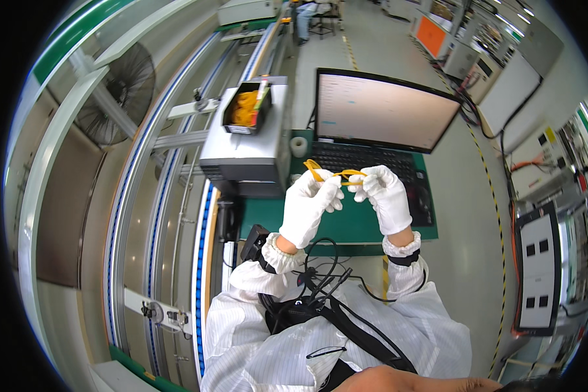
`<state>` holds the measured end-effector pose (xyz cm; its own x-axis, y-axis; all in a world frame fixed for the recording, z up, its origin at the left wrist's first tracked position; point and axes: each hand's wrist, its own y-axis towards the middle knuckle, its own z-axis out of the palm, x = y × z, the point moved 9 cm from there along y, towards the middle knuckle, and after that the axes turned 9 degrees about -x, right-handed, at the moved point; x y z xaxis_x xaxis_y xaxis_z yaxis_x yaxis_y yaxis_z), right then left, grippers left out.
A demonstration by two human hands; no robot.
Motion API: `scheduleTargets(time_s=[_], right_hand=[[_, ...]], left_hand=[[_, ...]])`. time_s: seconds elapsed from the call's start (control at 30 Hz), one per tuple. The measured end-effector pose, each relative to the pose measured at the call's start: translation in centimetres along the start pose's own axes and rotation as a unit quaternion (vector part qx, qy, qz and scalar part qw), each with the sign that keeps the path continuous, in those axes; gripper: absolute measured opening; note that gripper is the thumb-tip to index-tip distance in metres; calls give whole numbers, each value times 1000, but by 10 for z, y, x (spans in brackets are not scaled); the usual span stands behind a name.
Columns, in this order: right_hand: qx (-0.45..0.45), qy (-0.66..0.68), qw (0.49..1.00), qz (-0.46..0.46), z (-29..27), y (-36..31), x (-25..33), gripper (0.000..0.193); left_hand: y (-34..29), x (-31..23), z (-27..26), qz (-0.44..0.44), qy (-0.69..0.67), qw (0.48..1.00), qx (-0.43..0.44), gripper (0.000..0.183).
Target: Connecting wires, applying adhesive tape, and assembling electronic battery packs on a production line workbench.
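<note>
Both of my hands wear white gloves and are raised over the near edge of the keyboard [336,154]. Between them runs a thin, looped yellow cord [351,174]. My left hand [309,208] pinches it with closed fingers, and one loop stands up past the fingertips. The fingers of my right hand [387,199] close on the cord's other side. Exactly what kind of cord it is cannot be made out. Below the hands lies a green work mat [346,225].
A lit monitor [385,111] stands behind the keyboard. To the left, a computer case [242,151] carries a black box [265,104] of yellow pieces [244,108]. A white roll [298,146] stands beside it. Conveyor rails [157,170] run along the left. Black cables [320,281] hang at my chest.
</note>
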<state>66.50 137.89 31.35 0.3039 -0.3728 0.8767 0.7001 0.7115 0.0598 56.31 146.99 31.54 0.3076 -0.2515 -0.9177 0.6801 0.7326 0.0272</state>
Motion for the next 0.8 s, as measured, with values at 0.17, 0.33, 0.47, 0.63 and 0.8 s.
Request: scheduleTargets(time_s=[0.17, 0.33, 0.47, 0.63, 0.8], right_hand=[[-6, -43, 999, 29, 53, 51, -44, 9], [71, -146, 983, -85, 106, 123, -56, 11], [103, -363, 915, -142, 176, 191, -67, 16], [203, -569, 754, -257, 197, 236, -87, 20], [111, -440, 883, -116, 130, 204, -42, 19]], left_hand=[[24, -27, -76, 53, -8, 991, -125, 15], [47, -39, -146, 99, -31, 970, -219, 20], [51, -30, -170, 92, -35, 965, -245, 21], [54, -15, -158, 51, -25, 972, -227, 24], [55, 9, -122, 7, -29, 983, -181, 21]])
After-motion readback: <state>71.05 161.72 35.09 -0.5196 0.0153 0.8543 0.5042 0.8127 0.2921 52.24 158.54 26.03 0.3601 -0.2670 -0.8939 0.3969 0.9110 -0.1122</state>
